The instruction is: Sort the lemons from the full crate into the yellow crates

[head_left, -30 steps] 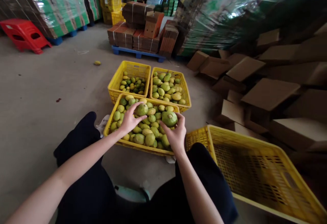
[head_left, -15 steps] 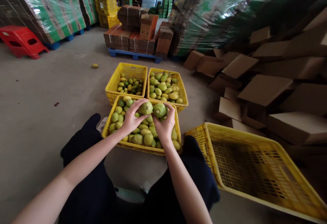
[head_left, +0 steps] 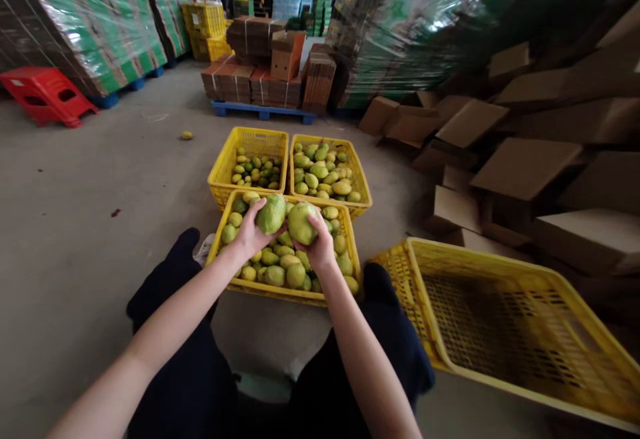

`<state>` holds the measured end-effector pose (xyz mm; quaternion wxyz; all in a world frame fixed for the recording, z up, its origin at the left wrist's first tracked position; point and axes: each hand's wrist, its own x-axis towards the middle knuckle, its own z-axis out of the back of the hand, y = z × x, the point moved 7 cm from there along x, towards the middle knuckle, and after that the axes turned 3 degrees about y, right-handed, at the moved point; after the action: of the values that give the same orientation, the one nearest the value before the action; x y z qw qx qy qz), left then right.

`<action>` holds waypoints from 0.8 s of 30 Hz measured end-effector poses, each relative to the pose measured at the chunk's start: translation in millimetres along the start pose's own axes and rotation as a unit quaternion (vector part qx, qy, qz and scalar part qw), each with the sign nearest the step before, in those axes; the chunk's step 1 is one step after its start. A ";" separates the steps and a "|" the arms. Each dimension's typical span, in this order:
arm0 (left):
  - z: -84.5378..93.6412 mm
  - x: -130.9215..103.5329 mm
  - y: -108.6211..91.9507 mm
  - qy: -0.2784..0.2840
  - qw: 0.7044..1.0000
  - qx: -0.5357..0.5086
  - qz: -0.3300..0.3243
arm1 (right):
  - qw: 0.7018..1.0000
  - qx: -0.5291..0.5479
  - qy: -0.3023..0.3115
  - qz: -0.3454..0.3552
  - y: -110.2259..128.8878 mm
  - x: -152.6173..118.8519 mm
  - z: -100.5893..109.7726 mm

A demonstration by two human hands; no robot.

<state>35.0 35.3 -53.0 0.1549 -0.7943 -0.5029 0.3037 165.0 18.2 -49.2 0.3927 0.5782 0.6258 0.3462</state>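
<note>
My left hand (head_left: 251, 231) is closed on a green lemon (head_left: 271, 214), fingers behind it and its side turned up. A second, paler green lemon (head_left: 302, 223) sits in my right hand (head_left: 319, 242), the thumb over its right side. Both fruits are side by side, a small gap between them, above a yellow plastic crate (head_left: 280, 294) between my legs. Many green and yellow lemons (head_left: 275, 275) fill that crate. My hands and forearms hide part of them.
Behind stand two more yellow crates: the left one (head_left: 220, 179) holds smaller lemons, the right one (head_left: 367, 204) larger ones. A bare-bottomed yellow crate (head_left: 500, 319) is at my right. Cardboard boxes (head_left: 525, 167) lie heaped beyond it. A red stool (head_left: 47, 95) stands far left.
Both lemons have been turned in my hands, showing their sides rather than their ends. My hands have shifted slightly left and down.
</note>
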 end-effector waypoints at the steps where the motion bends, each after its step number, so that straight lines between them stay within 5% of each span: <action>1: -2.7 -1.1 1.7 0.011 0.999 -0.042 0.010 | 0.998 0.061 0.003 -0.016 -4.3 2.1 -2.0; 9: -6.1 -2.6 6.3 0.034 0.977 -0.209 -0.025 | 0.942 0.334 -0.016 -0.009 -10.8 10.5 4.7; 24: -26.8 22.3 43.0 0.034 0.965 -0.257 0.031 | 0.924 0.371 -0.094 -0.004 -7.6 9.4 12.3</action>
<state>89.3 37.6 -63.5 -0.0464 -0.8323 -0.5338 0.1419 172.3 26.5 -62.4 0.2084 0.7101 0.6718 0.0318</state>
